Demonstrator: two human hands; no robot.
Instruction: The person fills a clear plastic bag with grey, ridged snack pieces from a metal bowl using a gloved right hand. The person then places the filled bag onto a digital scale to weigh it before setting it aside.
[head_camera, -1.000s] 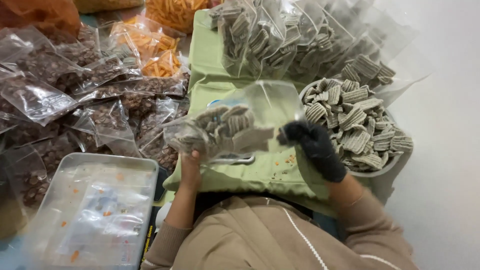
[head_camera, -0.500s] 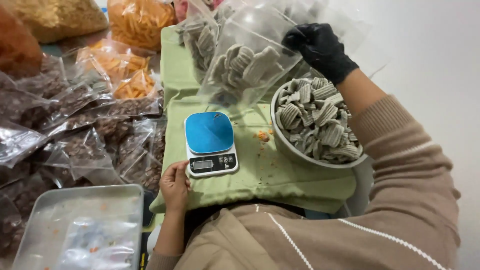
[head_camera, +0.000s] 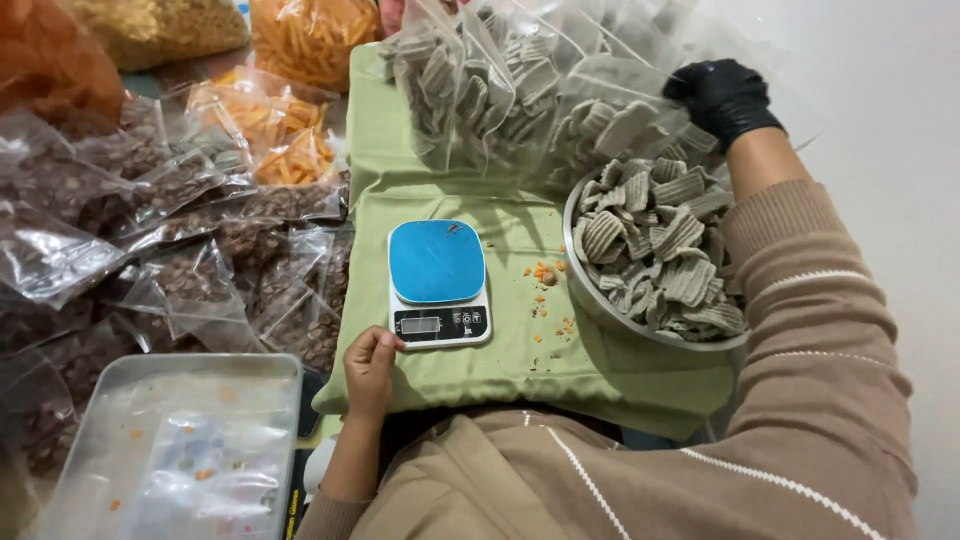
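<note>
- The right hand (head_camera: 722, 97), in a black glove, is closed on the top of a clear bag of grey ridged crackers (head_camera: 610, 130), behind the metal bowl (head_camera: 590, 290) and well beyond the scale (head_camera: 438, 282).
- The left hand (head_camera: 370, 368), bare, rests loosely curled on the green cloth (head_camera: 500, 370), holding nothing, its fingertips touching the scale's near left corner.
- More filled bags (head_camera: 470, 95) lie behind the scale.
- Bags of brown snacks (head_camera: 190, 280) lie left of the scale.
</note>
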